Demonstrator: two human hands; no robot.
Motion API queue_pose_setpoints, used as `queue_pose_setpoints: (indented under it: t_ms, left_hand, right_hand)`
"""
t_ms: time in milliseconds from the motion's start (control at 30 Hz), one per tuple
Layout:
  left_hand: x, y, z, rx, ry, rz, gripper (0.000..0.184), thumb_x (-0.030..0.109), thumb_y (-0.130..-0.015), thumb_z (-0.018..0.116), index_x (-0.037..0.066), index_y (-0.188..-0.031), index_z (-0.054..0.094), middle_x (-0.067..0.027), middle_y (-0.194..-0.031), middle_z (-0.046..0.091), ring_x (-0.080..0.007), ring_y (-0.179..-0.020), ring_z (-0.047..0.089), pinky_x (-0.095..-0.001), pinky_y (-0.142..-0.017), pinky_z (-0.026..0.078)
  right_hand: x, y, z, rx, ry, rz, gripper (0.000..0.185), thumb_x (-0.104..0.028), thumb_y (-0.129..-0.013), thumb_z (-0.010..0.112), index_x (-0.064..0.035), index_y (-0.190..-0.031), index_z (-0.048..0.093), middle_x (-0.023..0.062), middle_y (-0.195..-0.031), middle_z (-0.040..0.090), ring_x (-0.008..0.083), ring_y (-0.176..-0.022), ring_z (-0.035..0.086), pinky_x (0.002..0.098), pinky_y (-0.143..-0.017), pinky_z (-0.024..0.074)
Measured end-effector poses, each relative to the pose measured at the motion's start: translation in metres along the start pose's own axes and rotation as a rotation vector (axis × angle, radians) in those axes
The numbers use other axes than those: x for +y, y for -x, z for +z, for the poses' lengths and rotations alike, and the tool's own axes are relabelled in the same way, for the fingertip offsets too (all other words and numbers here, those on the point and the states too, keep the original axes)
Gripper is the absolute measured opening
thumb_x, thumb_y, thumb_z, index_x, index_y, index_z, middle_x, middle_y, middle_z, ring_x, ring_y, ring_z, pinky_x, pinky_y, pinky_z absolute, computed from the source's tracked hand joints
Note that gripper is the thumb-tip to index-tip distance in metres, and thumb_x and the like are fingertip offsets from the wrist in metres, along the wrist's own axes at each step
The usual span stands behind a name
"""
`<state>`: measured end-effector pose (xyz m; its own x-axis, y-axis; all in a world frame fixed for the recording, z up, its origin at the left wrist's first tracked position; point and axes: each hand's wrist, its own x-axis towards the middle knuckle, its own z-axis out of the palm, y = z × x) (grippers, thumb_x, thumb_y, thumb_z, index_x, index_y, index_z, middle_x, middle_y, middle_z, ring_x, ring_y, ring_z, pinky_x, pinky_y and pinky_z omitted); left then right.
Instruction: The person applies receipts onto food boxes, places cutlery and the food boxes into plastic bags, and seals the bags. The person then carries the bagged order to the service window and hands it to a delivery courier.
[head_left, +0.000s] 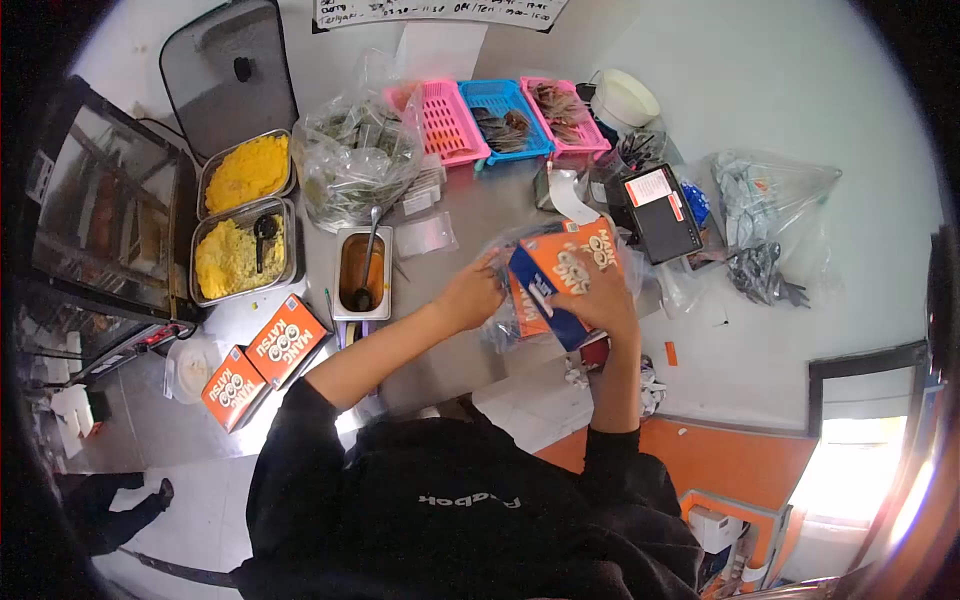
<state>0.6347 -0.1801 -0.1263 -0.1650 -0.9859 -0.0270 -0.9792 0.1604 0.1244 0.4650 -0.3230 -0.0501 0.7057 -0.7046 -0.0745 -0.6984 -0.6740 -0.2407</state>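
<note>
My right hand (597,297) is closed on an orange and blue food box (548,272), tilted over the right part of the steel counter. A clear plastic bag (497,325) surrounds the lower part of the box, with more orange print showing inside it. My left hand (474,292) pinches the left edge of this bag with bent fingers. Left of my left hand stands a steel container (352,262) of brown sauce with a ladle (370,245) in it. Two more orange boxes, one (286,341) and another (234,388), stand on the counter beside my left forearm.
Two trays of yellow food (246,176) are at the left, near a glass display case (110,205). Pink (450,125) and blue baskets (487,97) line the back beside a bag of greens (355,160). A black tablet (662,225) stands right. Another person's leg (125,510) shows lower left.
</note>
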Motion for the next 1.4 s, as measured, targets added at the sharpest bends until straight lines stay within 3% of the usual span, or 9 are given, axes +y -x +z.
queue_pose_setpoints:
  t_ms: [467, 567, 767, 933, 1000, 1067, 1133, 1200, 1400]
  left_hand:
    - [0.064, -0.013, 0.005, 0.287, 0.250, 0.227, 0.026, 0.024, -0.075, 0.057, 0.005, -0.092, 0.061, -0.0166, -0.083, 0.060, -0.0244, -0.087, 0.060, -0.0396, -0.077, 0.042]
    - [0.043, -0.024, -0.023, -0.214, 0.211, -0.302, 0.026, 0.027, -0.075, 0.057, 0.006, -0.089, 0.063, -0.0155, -0.086, 0.061, -0.0244, -0.088, 0.059, -0.0378, -0.077, 0.043]
    - [0.019, -0.079, 0.019, 0.630, -0.089, -0.546, 0.029, 0.019, -0.081, 0.050, 0.006, -0.105, 0.058, -0.0128, -0.099, 0.060, -0.0247, -0.086, 0.059, -0.0378, -0.072, 0.046]
    - [0.049, 0.062, -0.093, 0.500, 0.607, -0.363, 0.035, 0.016, -0.077, 0.055, 0.007, -0.110, 0.054, -0.0126, -0.097, 0.061, -0.0282, -0.084, 0.061, -0.0430, -0.067, 0.050]
    - [0.025, 0.126, -0.078, 0.838, 0.413, -0.500, 0.030, 0.013, -0.073, 0.057, 0.003, -0.102, 0.054, -0.0145, -0.085, 0.060, -0.0322, -0.080, 0.059, -0.0419, -0.069, 0.048]
    - [-0.013, 0.212, -0.051, 0.623, 0.284, -0.974, 0.039, 0.007, -0.072, 0.058, 0.002, -0.111, 0.052, -0.0172, -0.096, 0.059, -0.0323, -0.089, 0.057, -0.0407, -0.075, 0.046]
    - [-0.046, 0.318, 0.016, 0.254, 0.087, -1.366, 0.080, 0.017, -0.062, 0.075, 0.001, -0.130, 0.037, -0.0172, -0.128, 0.046, -0.0382, -0.119, 0.042, -0.0424, -0.093, 0.041]
    - [-0.059, 0.403, 0.068, -0.236, -0.079, -1.408, 0.129, 0.046, -0.039, 0.086, 0.001, -0.140, 0.018, -0.0192, -0.142, 0.029, -0.0494, -0.130, 0.020, -0.0530, -0.104, 0.027]
    - [-0.048, 0.487, 0.129, 0.157, 0.014, -1.287, 0.120, 0.048, -0.039, 0.083, 0.009, -0.138, 0.027, -0.0167, -0.115, 0.047, -0.0354, -0.107, 0.047, -0.0478, -0.088, 0.040]
  right_hand:
    - [-0.018, -0.019, 0.072, -0.074, 0.206, 0.130, 0.097, -0.063, -0.060, 0.066, -0.0133, -0.136, 0.033, 0.0284, -0.127, 0.034, 0.0465, -0.110, 0.045, 0.0507, -0.083, 0.0452]
    - [0.008, -0.012, 0.083, -0.076, 0.215, 0.052, 0.097, -0.062, -0.060, 0.067, -0.0119, -0.136, 0.033, 0.0294, -0.126, 0.035, 0.0493, -0.108, 0.045, 0.0522, -0.084, 0.0447]
    - [0.004, -0.008, 0.062, 0.194, 0.266, -0.189, 0.059, -0.040, -0.084, 0.056, -0.0028, -0.128, 0.042, 0.0280, -0.114, 0.048, 0.0414, -0.111, 0.047, 0.0487, -0.089, 0.0414]
    - [-0.093, 0.008, 0.014, 0.508, -0.396, -0.357, 0.028, -0.017, -0.086, 0.058, -0.0021, -0.109, 0.054, 0.0166, -0.103, 0.053, 0.0317, -0.093, 0.055, 0.0417, -0.078, 0.0454]
    - [-0.151, 0.029, 0.018, 0.373, -0.580, -0.396, 0.019, -0.007, -0.085, 0.055, -0.0015, -0.103, 0.058, 0.0139, -0.099, 0.058, 0.0276, -0.092, 0.057, 0.0340, -0.078, 0.0462]
    - [-0.201, 0.042, 0.051, 0.036, -0.776, -0.620, 0.018, -0.006, -0.084, 0.055, -0.0023, -0.101, 0.059, 0.0136, -0.096, 0.059, 0.0288, -0.092, 0.057, 0.0353, -0.077, 0.0467]
    - [-0.254, 0.052, 0.102, -0.398, -0.648, -0.833, 0.044, -0.002, -0.077, 0.058, -0.0103, -0.119, 0.052, 0.0178, -0.117, 0.047, 0.0342, -0.108, 0.050, 0.0405, -0.082, 0.0471]
    - [-0.293, 0.053, 0.173, -0.254, -0.281, -1.224, 0.065, 0.000, -0.072, 0.061, -0.0179, -0.132, 0.041, 0.0201, -0.131, 0.034, 0.0395, -0.120, 0.039, 0.0453, -0.091, 0.0423]
    - [-0.375, 0.022, 0.285, -0.351, 0.365, -1.341, 0.096, -0.020, -0.063, 0.074, -0.0345, -0.141, 0.021, 0.0252, -0.140, 0.026, 0.0400, -0.134, 0.016, 0.0593, -0.107, 0.0076]
